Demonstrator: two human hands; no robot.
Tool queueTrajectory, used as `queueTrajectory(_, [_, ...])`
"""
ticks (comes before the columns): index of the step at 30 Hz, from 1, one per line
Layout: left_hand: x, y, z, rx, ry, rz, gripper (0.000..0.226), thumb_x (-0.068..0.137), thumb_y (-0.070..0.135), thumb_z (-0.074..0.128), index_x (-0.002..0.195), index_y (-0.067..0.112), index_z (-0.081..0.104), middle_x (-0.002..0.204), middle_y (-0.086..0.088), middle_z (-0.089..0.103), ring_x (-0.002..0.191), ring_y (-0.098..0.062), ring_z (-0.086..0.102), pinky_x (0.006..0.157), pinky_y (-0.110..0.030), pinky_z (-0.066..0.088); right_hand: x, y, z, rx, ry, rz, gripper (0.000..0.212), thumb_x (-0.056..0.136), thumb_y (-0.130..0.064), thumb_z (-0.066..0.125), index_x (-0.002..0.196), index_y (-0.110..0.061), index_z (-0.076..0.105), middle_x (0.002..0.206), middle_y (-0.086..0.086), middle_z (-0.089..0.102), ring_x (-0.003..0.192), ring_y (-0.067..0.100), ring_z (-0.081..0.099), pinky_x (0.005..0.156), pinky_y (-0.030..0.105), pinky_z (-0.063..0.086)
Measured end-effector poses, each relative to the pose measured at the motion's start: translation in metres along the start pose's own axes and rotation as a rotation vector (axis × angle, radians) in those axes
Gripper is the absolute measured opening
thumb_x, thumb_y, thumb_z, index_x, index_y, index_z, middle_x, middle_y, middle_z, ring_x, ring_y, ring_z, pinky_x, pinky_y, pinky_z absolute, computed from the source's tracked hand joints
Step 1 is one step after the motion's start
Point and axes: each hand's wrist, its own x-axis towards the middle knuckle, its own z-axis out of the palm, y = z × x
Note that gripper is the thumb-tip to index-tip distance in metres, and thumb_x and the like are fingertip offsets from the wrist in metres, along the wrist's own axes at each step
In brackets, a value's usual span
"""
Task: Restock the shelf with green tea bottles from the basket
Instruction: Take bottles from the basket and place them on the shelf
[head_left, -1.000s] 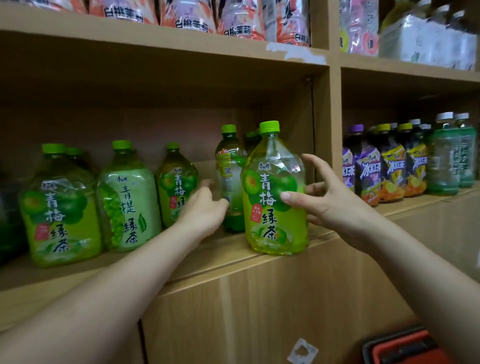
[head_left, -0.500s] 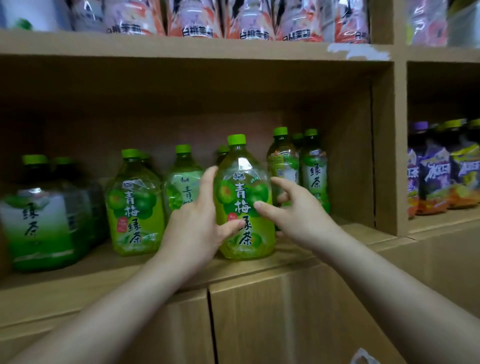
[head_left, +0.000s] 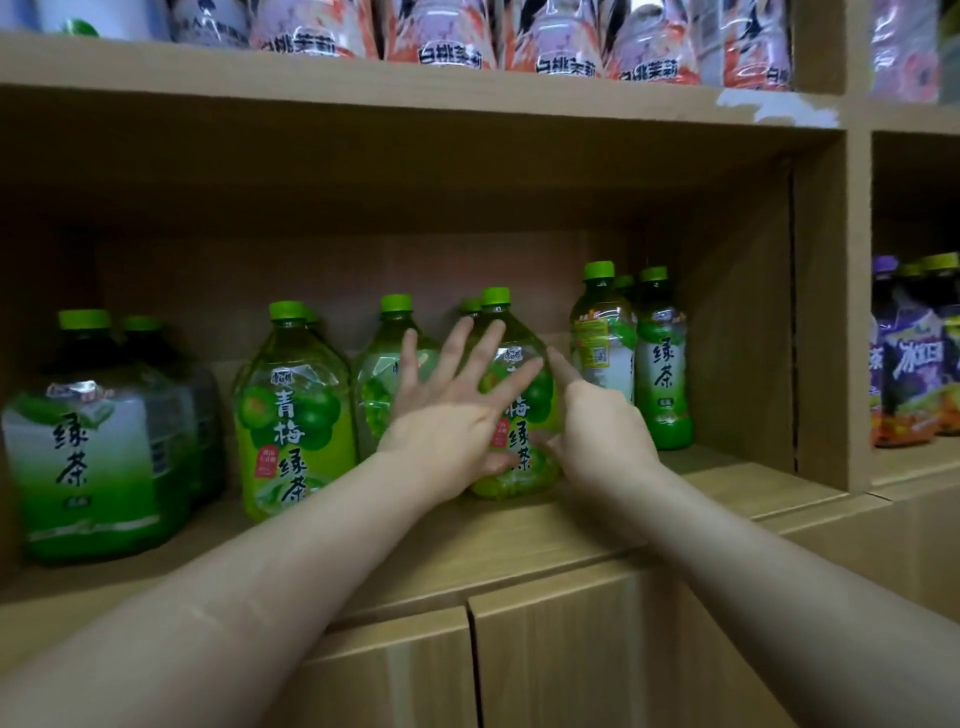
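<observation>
While the green plum tea bottle (head_left: 519, 415) stands upright on the shelf (head_left: 519, 540), the left hand (head_left: 452, 415) lies flat against its front, fingers spread wide, gripping nothing. The right hand (head_left: 602, 421) touches its right side, forefinger extended, closed around nothing. A matching bottle (head_left: 296, 415) stands just left; slimmer green tea bottles (head_left: 660, 364) stand right.
</observation>
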Motion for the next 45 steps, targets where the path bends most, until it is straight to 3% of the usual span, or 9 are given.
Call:
queueTrajectory(6, [0.009, 0.001, 0.012, 0.009, -0.071, -0.089, 0.098, 0.074, 0.070, 0.058, 0.143, 0.050, -0.010, 0.160, 0.004, -0.017, 0.147, -0.027, -0.014, 0.106, -0.069, -0.008, 0.014, 0.004, 0.010, -0.050, -0.089, -0.034, 0.090, 0.088, -0.034, 0.063, 0.151, -0.038, -0.001, 0.117, 0.010, 0.066, 0.104, 0.031, 0.064, 0.078, 0.039, 0.053])
queueTrajectory(8, [0.011, 0.002, 0.010, 0.010, -0.090, -0.094, 0.100, 0.074, 0.070, 0.058, 0.143, 0.049, -0.011, 0.160, 0.004, -0.017, 0.147, -0.027, -0.014, 0.107, -0.070, -0.007, 0.010, 0.012, 0.005, 0.111, -0.038, -0.098, 0.081, 0.086, -0.022, 0.062, 0.151, -0.037, 0.014, 0.101, 0.007, 0.070, 0.089, 0.028, 0.066, 0.077, 0.038, 0.055])
queueTrajectory(11, [0.010, 0.004, 0.007, 0.002, -0.114, -0.097, 0.097, 0.076, 0.068, 0.056, 0.144, 0.048, -0.011, 0.160, 0.001, -0.017, 0.147, -0.027, -0.014, 0.107, -0.069, -0.008, 0.005, 0.035, -0.020, 0.431, 0.330, -0.113, 0.048, 0.085, -0.014, 0.058, 0.130, -0.027, 0.055, 0.064, -0.005, 0.060, 0.061, 0.015, 0.056, 0.064, 0.031, 0.051])
queueTrajectory(13, [0.007, 0.009, 0.003, 0.036, -0.103, -0.078, 0.094, 0.079, 0.065, 0.056, 0.146, 0.042, -0.006, 0.160, -0.002, -0.014, 0.147, -0.027, -0.013, 0.108, -0.066, -0.009, 0.010, 0.059, -0.035, 0.630, 0.408, 0.034, 0.038, 0.084, -0.015, 0.062, 0.121, -0.023, 0.060, 0.073, -0.004, 0.061, 0.070, 0.012, 0.060, 0.067, 0.029, 0.051])
queueTrajectory(16, [0.010, 0.032, -0.010, -0.073, 0.032, -0.017, 0.077, 0.086, 0.051, 0.055, 0.149, 0.027, 0.017, 0.159, -0.007, 0.011, 0.145, -0.028, 0.012, 0.115, -0.050, 0.013, 0.015, 0.085, -0.034, 0.802, 0.088, 0.261, 0.065, 0.080, -0.024, 0.073, 0.138, -0.022, 0.042, 0.117, 0.003, 0.061, 0.109, 0.021, 0.059, 0.092, 0.038, 0.051])
queueTrajectory(21, [0.041, 0.094, -0.021, -0.630, -0.070, -0.246, 0.061, 0.083, 0.044, 0.063, 0.130, 0.014, 0.037, 0.111, -0.010, 0.065, 0.101, -0.034, 0.062, 0.082, -0.040, 0.051, 0.009, 0.092, -0.005, 0.569, -0.174, 0.148, 0.081, 0.077, -0.019, 0.076, 0.144, -0.014, 0.030, 0.128, 0.004, 0.057, 0.121, 0.022, 0.055, 0.104, 0.036, 0.044])
queueTrajectory(28, [0.078, 0.119, 0.010, -0.718, -0.194, -0.481, 0.054, 0.084, 0.044, 0.065, 0.120, 0.013, 0.040, 0.121, -0.010, 0.061, 0.108, -0.032, 0.060, 0.082, -0.036, 0.045, 0.019, 0.108, -0.011, 0.285, -0.107, 0.186, 0.044, 0.073, -0.030, 0.078, 0.104, -0.024, 0.048, 0.104, 0.004, 0.066, 0.098, 0.027, 0.063, 0.085, 0.039, 0.053])
queueTrajectory(35, [0.112, 0.135, 0.050, -0.662, -0.213, -0.625, 0.049, 0.086, 0.045, 0.062, 0.116, 0.011, 0.044, 0.120, -0.013, 0.062, 0.109, -0.035, 0.060, 0.080, -0.038, 0.047, 0.047, 0.127, -0.012, 0.637, 0.021, 0.296, 0.069, 0.078, -0.005, 0.065, 0.139, -0.024, 0.039, 0.135, 0.009, 0.048, 0.121, 0.029, 0.052, 0.100, 0.039, 0.047])
queueTrajectory(45, [0.134, 0.134, 0.082, -0.885, -0.132, -0.690, 0.040, 0.089, 0.028, 0.063, 0.118, 0.008, 0.045, 0.122, -0.015, 0.062, 0.114, -0.036, 0.057, 0.087, -0.038, 0.045, 0.059, 0.140, -0.002, 0.761, 0.105, 0.300, 0.077, 0.067, -0.013, 0.059, 0.140, -0.032, 0.043, 0.130, 0.007, 0.054, 0.111, 0.029, 0.059, 0.096, 0.044, 0.050])
